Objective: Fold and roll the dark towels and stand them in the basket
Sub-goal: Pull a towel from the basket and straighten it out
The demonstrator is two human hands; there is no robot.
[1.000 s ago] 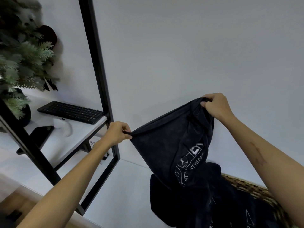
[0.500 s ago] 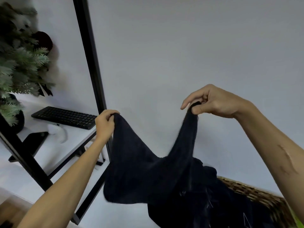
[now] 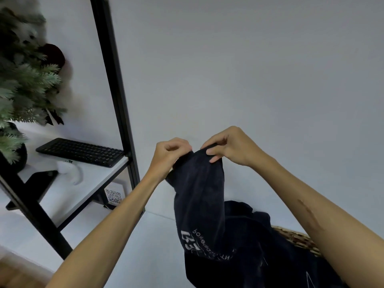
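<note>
1. In the middle of the frame, a bit below centre, both hands sit close together at the top edge of a dark towel (image 3: 199, 196), almost touching each other.
2. The left hand (image 3: 169, 154) has its fingers curled round the left part of that edge, knuckles facing the camera.
3. The right hand (image 3: 226, 147) pinches the right part of the edge, thumb in front and fingers bent over the cloth.
4. The towel hangs straight down from the two grips, folded over into a narrow strip, with white lettering near its lower end, upside down from here.
5. Lower right of the frame: the towel's bottom runs into a heap of more dark towels (image 3: 259, 246), which lies over a wicker basket (image 3: 299, 240). Only a bit of the basket's woven rim shows behind the right forearm.
6. Left side of the frame: a black frame (image 3: 116, 96) with a white shelf (image 3: 83, 194). On the shelf there's a black keyboard (image 3: 81, 151), a white mouse (image 3: 70, 169) and a dark phone (image 3: 39, 183).
7. Upper left: a frosted green tree (image 3: 20, 80), kinda blurry.
8. Under the shelf, a small QR code label (image 3: 113, 196).
</note>
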